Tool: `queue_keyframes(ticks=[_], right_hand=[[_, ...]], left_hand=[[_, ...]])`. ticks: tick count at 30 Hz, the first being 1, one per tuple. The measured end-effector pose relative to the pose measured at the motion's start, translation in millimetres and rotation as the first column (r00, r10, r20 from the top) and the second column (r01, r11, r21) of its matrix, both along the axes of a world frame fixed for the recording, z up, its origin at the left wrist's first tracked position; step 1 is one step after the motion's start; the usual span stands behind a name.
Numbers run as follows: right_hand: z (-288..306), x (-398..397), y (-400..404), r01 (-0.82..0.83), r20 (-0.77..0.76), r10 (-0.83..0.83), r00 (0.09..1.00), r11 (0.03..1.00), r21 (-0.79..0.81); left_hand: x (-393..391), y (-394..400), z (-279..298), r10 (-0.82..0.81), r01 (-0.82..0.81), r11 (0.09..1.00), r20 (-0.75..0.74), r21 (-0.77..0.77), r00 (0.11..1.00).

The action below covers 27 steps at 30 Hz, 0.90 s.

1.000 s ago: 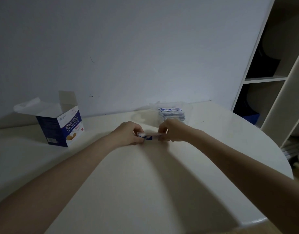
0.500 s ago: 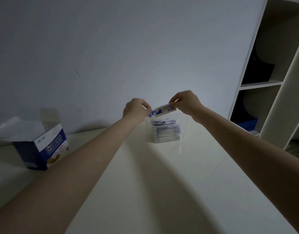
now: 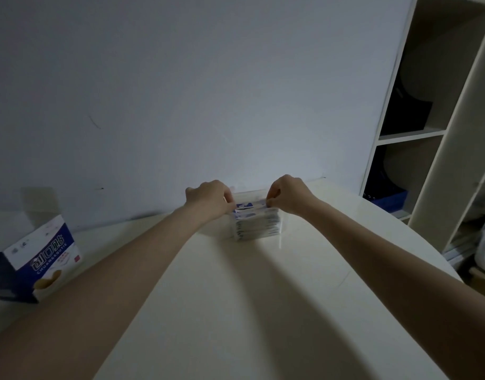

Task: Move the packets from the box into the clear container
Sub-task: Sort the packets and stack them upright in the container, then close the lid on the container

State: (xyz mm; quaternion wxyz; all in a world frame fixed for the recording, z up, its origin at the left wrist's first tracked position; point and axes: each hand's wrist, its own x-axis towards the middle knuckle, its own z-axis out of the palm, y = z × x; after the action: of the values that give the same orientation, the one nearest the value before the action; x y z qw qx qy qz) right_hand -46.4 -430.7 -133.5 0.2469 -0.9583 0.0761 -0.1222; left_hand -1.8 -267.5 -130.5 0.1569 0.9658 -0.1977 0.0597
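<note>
Packets (image 3: 256, 224) sit stacked inside the clear container (image 3: 280, 237) at the centre of the frame, toward the far edge of the pale bench (image 3: 235, 311), close to the wall. The stack looks to reach close to the container's rim, though the clear walls are hard to trace in the dim light. A further packet (image 3: 248, 206), white with blue print, lies flat across the top of the stack, held at both ends.

The step in hand looks like the placing of this packet: it is level with the top of the pile and seems about to be let go. The next move, as I judge it, calls for both hands to release together so the packet settles square, then for one hand to go back to the box (image 3: 41, 259) at the lower left of the frame, which stands with its flap open. Whether any packets remain in it cannot be told from here.

Both arms reach straight forward from the bottom corners of the frame and converge on the container. The left hand (image 3: 209, 200) is curled knuckles-up, fingertips pinching the packet's left end. The right hand (image 3: 286, 194) mirrors it, pinching the right end. The two hands stand apart, with the packet spanning between them.
</note>
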Motion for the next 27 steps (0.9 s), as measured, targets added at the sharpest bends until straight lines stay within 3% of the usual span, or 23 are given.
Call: queue_keyframes(ticks=[3,6,9,11,14,16,19,21,24,27], right_hand=[[3,1,-1,0.011,0.044,-0.01,0.999,1.0,-0.024],[8,6,-10,0.108,0.131,-0.117,0.985,0.992,0.068],[5,16,-23,0.224,0.079,-0.253,0.964,0.938,0.265],[-1,22,-29,0.26,-0.058,-0.261,0.964,0.868,0.422],[-9,26,-31,0.263,-0.236,-0.139,0.962,0.705,0.658],[-12,30,-32,0.238,-0.227,-0.096,0.969,0.598,0.765],[-11,36,-31,0.182,-0.144,-0.114,0.983,0.495,0.85],[-6,40,-32,0.113,-0.068,-0.109,0.992,0.483,0.868],[7,39,-30,-0.029,0.098,-0.093,0.991,0.563,0.826],[24,27,-20,-0.152,0.286,-0.061,0.956,0.73,0.666]], left_hand=[[1,3,1,0.015,-0.012,0.998,0.049,-0.065,0.999],[9,7,1,0.121,-0.097,0.959,0.073,-0.266,0.99],[19,8,-4,0.218,-0.254,0.85,-0.132,-0.462,0.967],[22,8,-6,0.203,-0.364,0.771,-0.341,-0.523,0.918],[19,4,-8,0.01,-0.452,0.655,-0.591,-0.606,0.807],[21,2,-9,-0.079,-0.479,0.584,-0.633,-0.656,0.77],[28,1,-9,-0.091,-0.476,0.482,-0.582,-0.736,0.808],[31,1,-3,-0.07,-0.434,0.423,-0.506,-0.796,0.86],[30,2,9,-0.045,-0.333,0.414,-0.384,-0.847,0.922],[24,6,17,-0.045,-0.175,0.516,-0.23,-0.838,0.972]])
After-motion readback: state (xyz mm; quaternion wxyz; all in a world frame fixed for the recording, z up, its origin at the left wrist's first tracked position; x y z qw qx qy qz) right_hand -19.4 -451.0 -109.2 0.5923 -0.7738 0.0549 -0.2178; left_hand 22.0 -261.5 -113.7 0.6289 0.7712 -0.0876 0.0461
